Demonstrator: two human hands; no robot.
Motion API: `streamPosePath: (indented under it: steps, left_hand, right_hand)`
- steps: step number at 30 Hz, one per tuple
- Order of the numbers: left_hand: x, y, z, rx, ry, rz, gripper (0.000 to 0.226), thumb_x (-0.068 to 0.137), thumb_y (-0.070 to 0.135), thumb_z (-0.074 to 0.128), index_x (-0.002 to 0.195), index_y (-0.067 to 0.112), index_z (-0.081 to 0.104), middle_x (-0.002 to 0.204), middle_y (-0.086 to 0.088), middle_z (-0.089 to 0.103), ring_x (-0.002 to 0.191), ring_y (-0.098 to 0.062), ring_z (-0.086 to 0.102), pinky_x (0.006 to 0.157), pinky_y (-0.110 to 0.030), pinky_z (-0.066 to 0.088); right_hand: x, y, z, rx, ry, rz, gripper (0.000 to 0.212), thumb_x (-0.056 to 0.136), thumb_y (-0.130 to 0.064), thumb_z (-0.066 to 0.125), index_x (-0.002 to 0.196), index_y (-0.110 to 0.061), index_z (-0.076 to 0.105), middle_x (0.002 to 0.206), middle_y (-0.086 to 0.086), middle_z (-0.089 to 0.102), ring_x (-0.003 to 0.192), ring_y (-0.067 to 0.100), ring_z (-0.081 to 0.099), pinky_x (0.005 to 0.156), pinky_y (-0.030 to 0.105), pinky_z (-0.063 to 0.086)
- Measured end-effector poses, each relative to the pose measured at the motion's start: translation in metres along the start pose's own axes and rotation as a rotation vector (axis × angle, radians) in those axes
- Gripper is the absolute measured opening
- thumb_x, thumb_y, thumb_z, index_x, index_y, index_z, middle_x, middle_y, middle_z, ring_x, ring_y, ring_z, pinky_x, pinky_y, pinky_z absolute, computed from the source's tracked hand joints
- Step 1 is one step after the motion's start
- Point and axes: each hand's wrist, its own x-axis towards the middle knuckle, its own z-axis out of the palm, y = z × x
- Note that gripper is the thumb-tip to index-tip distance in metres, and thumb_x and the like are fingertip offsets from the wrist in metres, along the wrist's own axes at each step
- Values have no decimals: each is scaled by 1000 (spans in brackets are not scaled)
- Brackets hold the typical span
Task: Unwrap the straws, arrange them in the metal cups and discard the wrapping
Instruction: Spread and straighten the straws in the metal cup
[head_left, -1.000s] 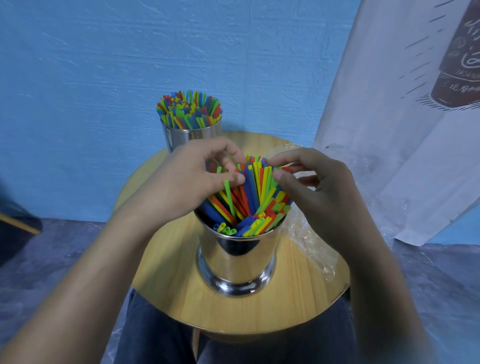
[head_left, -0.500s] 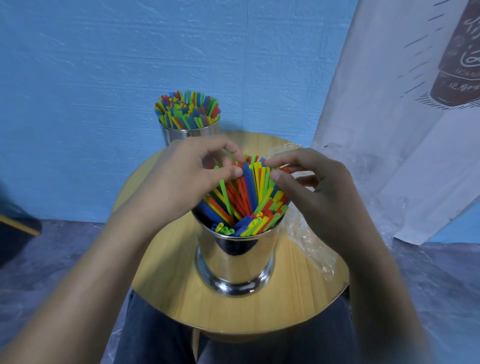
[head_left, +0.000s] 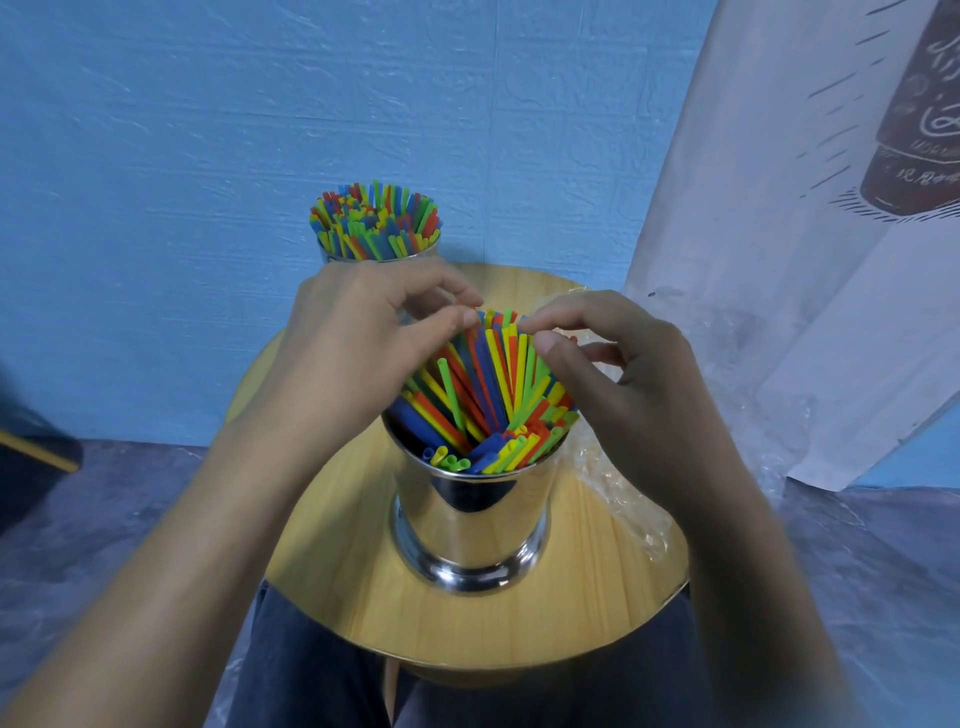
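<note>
A shiny metal cup (head_left: 470, 525) stands in the middle of the round wooden table (head_left: 363, 587), filled with red, blue, green and yellow straws (head_left: 488, 395) that lean toward the far side. My left hand (head_left: 353, 353) pinches the straw tops from the left with thumb and fingers. My right hand (head_left: 613, 379) pinches them from the right. A second metal cup (head_left: 332, 254) at the table's far edge holds an upright bunch of coloured straws (head_left: 375, 221). Clear plastic wrapping (head_left: 623, 499) lies on the table to the right, partly hidden by my right arm.
A blue wall rises close behind the table. A white printed cloth (head_left: 810, 260) hangs at the right. My legs in dark trousers (head_left: 311, 675) are under the table's near edge. A dark object (head_left: 31, 462) sits at the left edge.
Both hands have shifted a little toward the far side along the straw tops and closed in on each other. The cups have not moved.
</note>
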Motion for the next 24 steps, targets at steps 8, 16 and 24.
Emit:
streamPosePath:
  steps: [8, 16, 24]
  left_hand:
    - [4, -1, -7, -166, -19, 17, 3, 92, 29, 70, 93, 28, 73, 82, 10, 71, 77, -9, 63, 75, -39, 53]
    - [15, -4, -18, -446, 142, 38, 23, 100, 4, 55, 96, 26, 58, 88, 5, 63, 70, -10, 66, 68, -29, 56]
    - [18, -18, -30, -567, 293, -29, 16, 104, 7, 49, 100, 22, 53, 92, 3, 59, 72, -18, 65, 70, -33, 59]
  right_hand:
    - [1, -2, 2, -29, -12, 5, 24, 98, -37, 54, 106, -26, 74, 108, -13, 71, 109, 9, 64, 88, 38, 57]
    - [0, -5, 2, -34, -26, 37, 21, 95, -36, 56, 105, -29, 74, 106, -16, 71, 106, 6, 64, 88, 33, 55]
    - [1, -5, 2, -72, -47, 46, 26, 96, -40, 57, 114, -31, 72, 110, -17, 70, 108, -1, 63, 84, 25, 57]
